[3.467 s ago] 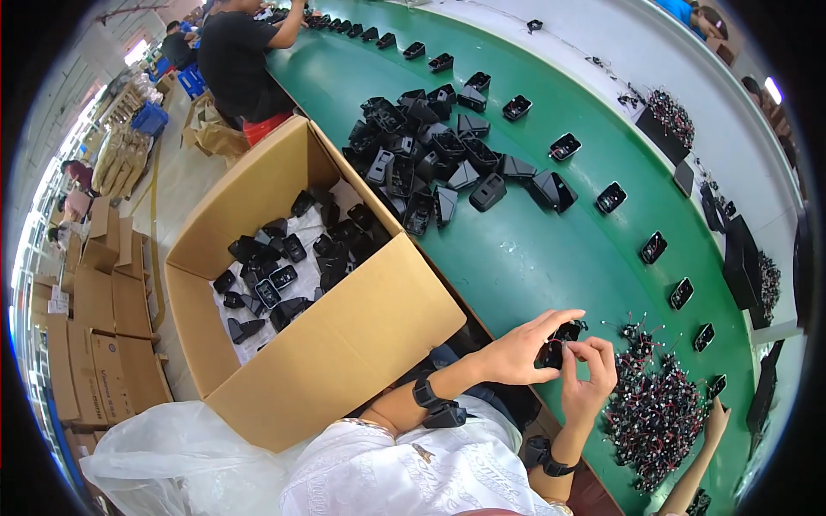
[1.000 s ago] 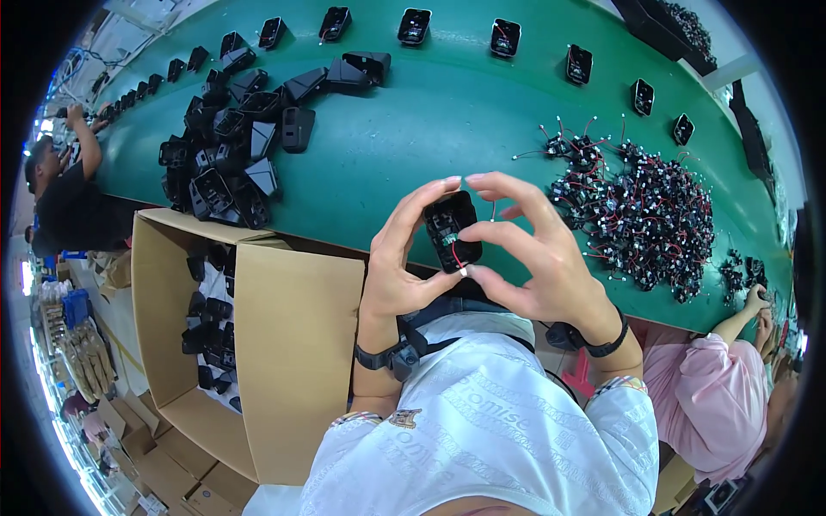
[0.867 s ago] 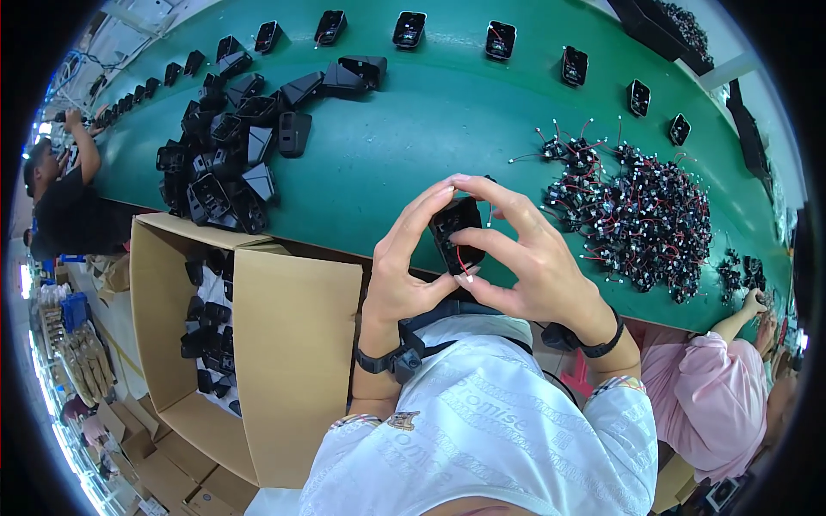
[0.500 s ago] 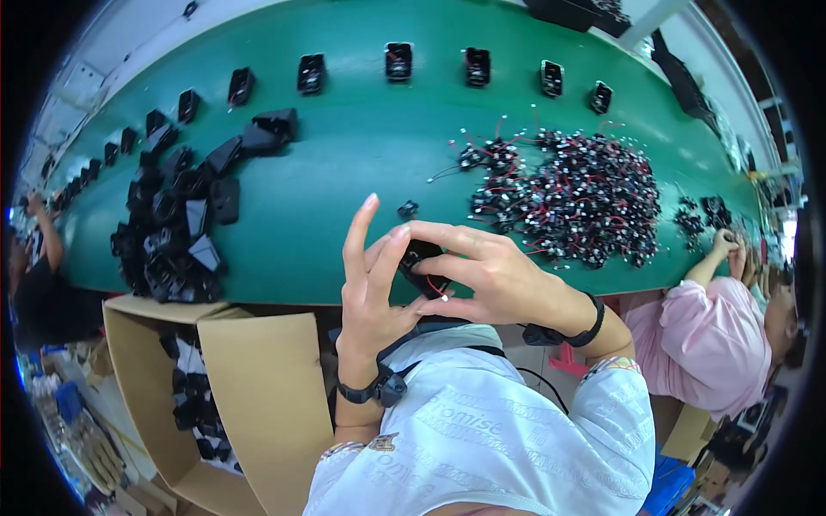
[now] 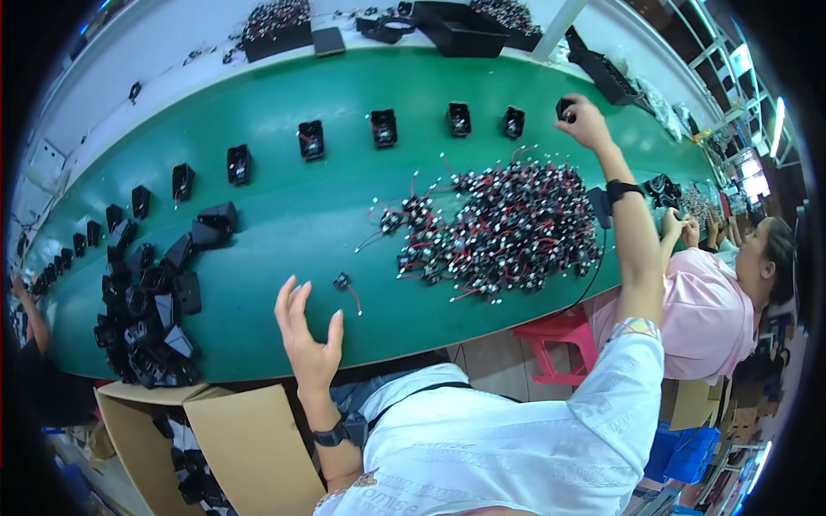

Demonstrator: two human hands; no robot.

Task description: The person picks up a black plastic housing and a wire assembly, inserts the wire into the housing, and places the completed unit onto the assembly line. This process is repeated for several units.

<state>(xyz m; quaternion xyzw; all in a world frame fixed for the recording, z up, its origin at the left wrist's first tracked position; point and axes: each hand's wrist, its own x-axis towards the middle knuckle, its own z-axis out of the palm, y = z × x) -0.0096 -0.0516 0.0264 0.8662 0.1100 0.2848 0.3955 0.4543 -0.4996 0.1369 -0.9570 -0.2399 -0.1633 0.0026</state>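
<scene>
My right hand [image 5: 588, 125] reaches far out to the right, its fingers closed on a black plastic housing [image 5: 564, 109] at the right end of a row of similar housings. My fingers cover part of it, and I cannot tell whether it rests on the table. My left hand [image 5: 310, 342] is over the near table edge with fingers apart and nothing in it. Just beyond its fingertips lies a small black part with a red wire [image 5: 342, 282]. A heap of small wired parts [image 5: 525, 224] with white plugs spreads out nearer than my right hand.
Black housings [image 5: 384, 129] line the far side of the green table [image 5: 284, 228]. More black shells [image 5: 146, 292] are piled at left, above an open cardboard box [image 5: 249, 439]. A person in pink [image 5: 688, 301] works at right near a red stool [image 5: 559, 344]; another person's arm [image 5: 33, 318] shows at far left.
My right hand has carried the black housing from in front of me to the far right end of the row. My left hand has come away from it and opened. The view has shifted.
</scene>
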